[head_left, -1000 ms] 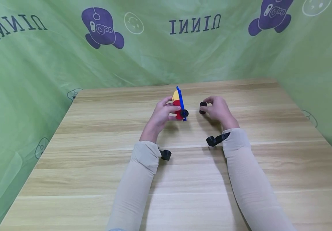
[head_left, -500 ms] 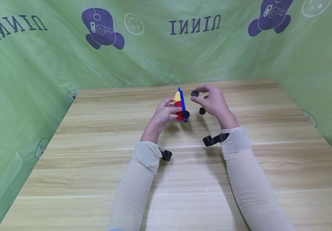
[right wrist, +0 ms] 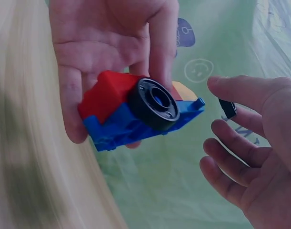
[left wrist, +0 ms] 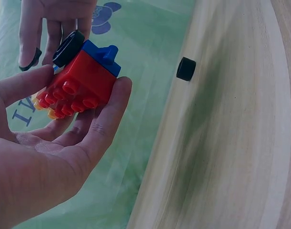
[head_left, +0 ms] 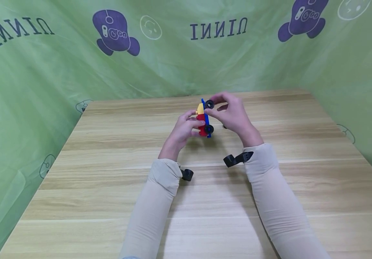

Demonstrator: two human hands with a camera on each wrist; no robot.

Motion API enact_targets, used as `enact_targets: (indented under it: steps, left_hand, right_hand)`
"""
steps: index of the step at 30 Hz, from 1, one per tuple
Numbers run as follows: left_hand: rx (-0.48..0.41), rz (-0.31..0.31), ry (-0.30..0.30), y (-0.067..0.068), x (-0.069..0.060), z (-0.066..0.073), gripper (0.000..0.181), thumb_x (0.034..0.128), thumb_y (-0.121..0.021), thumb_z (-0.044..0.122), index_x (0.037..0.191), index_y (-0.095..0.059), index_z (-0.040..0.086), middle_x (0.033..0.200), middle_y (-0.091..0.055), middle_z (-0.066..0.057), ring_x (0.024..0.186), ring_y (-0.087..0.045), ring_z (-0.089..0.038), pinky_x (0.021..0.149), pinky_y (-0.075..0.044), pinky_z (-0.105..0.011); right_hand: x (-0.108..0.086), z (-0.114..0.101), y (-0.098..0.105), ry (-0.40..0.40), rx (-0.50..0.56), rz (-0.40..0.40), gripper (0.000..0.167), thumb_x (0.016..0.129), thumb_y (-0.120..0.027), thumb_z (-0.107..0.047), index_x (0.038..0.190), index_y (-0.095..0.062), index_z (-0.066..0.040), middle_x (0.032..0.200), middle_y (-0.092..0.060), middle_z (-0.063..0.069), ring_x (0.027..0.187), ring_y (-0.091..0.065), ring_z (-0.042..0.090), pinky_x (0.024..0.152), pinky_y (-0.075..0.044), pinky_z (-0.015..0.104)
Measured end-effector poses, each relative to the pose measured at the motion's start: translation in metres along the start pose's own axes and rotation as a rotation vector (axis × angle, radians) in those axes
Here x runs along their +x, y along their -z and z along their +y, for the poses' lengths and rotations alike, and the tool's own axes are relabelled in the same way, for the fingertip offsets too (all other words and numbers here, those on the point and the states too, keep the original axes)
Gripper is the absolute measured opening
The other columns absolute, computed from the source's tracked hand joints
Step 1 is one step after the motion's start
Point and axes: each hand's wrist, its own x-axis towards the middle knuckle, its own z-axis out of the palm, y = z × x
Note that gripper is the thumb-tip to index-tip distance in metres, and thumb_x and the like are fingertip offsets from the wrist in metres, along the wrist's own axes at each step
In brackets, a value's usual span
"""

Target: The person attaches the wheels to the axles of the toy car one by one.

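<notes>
My left hand (head_left: 180,133) grips a toy car of red (left wrist: 90,71), yellow (head_left: 200,108) and blue (right wrist: 126,126) bricks, tilted on its side above the table. One black wheel (right wrist: 155,104) is on the blue base near its red end. Between thumb and fingers, my right hand (head_left: 235,115) pinches another black wheel (head_left: 209,104) beside the yellow end; in the right wrist view a gap shows between that wheel (right wrist: 227,108) and the car. A loose black wheel (left wrist: 186,69) rests on the table, mostly hidden behind my right hand in the head view.
The wooden table (head_left: 205,201) runs back to a green curtain (head_left: 173,68) with purple prints. Black camera mounts sit at the left wrist (head_left: 187,175) and the right wrist (head_left: 237,158).
My right hand has lifted one of two black wheels from the table and carried it left to the car's yellow end. My left hand, holding the car, has shifted only slightly right.
</notes>
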Motion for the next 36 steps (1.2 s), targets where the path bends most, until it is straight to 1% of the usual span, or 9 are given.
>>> enact_targets:
  steps: [4,9,14,20,23,31,33,36]
  left_hand:
    - [0.000,-0.005,-0.004,-0.0001,-0.0002,0.0001,0.057,0.0941,-0.063,0.002,0.148,-0.044,0.006,0.114,-0.061,-0.013,0.093,-0.062,-0.021,0.076,-0.061,-0.033]
    - [0.002,-0.015,-0.011,-0.0004,-0.0011,0.0004,0.056,0.0945,-0.062,0.002,0.147,-0.045,0.005,0.115,-0.061,-0.013,0.093,-0.062,-0.022,0.074,-0.061,-0.030]
    - [0.001,-0.016,-0.015,-0.0005,-0.0012,0.0002,0.055,0.0946,-0.062,0.002,0.147,-0.045,0.005,0.113,-0.062,-0.012,0.092,-0.062,-0.021,0.075,-0.061,-0.032]
    - [-0.003,-0.019,-0.019,-0.0012,-0.0011,0.0000,0.053,0.0944,-0.062,0.002,0.145,-0.046,0.004,0.112,-0.062,-0.012,0.090,-0.062,-0.021,0.079,-0.061,-0.036]
    - [0.001,-0.018,-0.018,-0.0014,-0.0010,-0.0002,0.053,0.0941,-0.063,0.002,0.144,-0.047,0.004,0.112,-0.062,-0.012,0.090,-0.063,-0.021,0.079,-0.061,-0.036]
    - [-0.007,-0.023,-0.026,-0.0036,-0.0014,0.0002,0.051,0.0937,-0.062,0.000,0.143,-0.047,0.002,0.108,-0.062,-0.011,0.088,-0.062,-0.020,0.070,-0.060,-0.030]
    - [-0.006,-0.022,-0.027,-0.0040,-0.0012,0.0000,0.051,0.0937,-0.062,0.000,0.143,-0.047,0.002,0.108,-0.062,-0.011,0.087,-0.062,-0.020,0.069,-0.060,-0.030]
    - [-0.005,-0.020,-0.027,-0.0042,-0.0007,-0.0005,0.050,0.0937,-0.062,-0.001,0.142,-0.048,0.001,0.106,-0.062,-0.010,0.085,-0.062,-0.020,0.069,-0.060,-0.031]
  right_hand:
    - [-0.0006,-0.0003,-0.0033,0.018,0.001,-0.019,0.039,0.086,-0.081,-0.009,0.118,-0.063,0.005,0.115,-0.068,0.020,0.107,-0.065,0.029,0.090,-0.057,0.045]
    - [-0.0002,0.0013,-0.0053,0.010,-0.006,-0.023,0.038,0.086,-0.080,-0.011,0.117,-0.063,0.003,0.114,-0.069,0.019,0.106,-0.065,0.028,0.088,-0.057,0.041]
    - [0.0000,0.0029,-0.0071,0.000,-0.010,-0.030,0.038,0.086,-0.080,-0.012,0.117,-0.062,0.002,0.112,-0.069,0.019,0.104,-0.066,0.028,0.086,-0.057,0.036]
    - [0.0000,0.0046,-0.0081,0.005,-0.015,-0.043,0.039,0.086,-0.081,-0.012,0.117,-0.061,0.001,0.111,-0.069,0.019,0.104,-0.067,0.028,0.085,-0.057,0.036]
    - [-0.0006,0.0058,-0.0084,0.009,-0.019,-0.044,0.039,0.086,-0.081,-0.010,0.118,-0.061,0.001,0.110,-0.070,0.020,0.103,-0.068,0.029,0.084,-0.057,0.035]
    - [-0.0002,0.0078,-0.0088,0.004,0.000,-0.037,0.039,0.086,-0.081,-0.009,0.118,-0.060,0.001,0.106,-0.071,0.022,0.098,-0.069,0.030,0.085,-0.058,0.040]
    - [-0.0003,0.0078,-0.0089,0.003,-0.007,-0.036,0.039,0.086,-0.081,-0.009,0.117,-0.061,0.001,0.105,-0.071,0.022,0.096,-0.069,0.030,0.084,-0.058,0.037]
    - [-0.0003,0.0083,-0.0091,0.017,-0.012,-0.032,0.040,0.084,-0.082,-0.009,0.117,-0.061,0.002,0.103,-0.072,0.022,0.091,-0.069,0.029,0.079,-0.056,0.027]
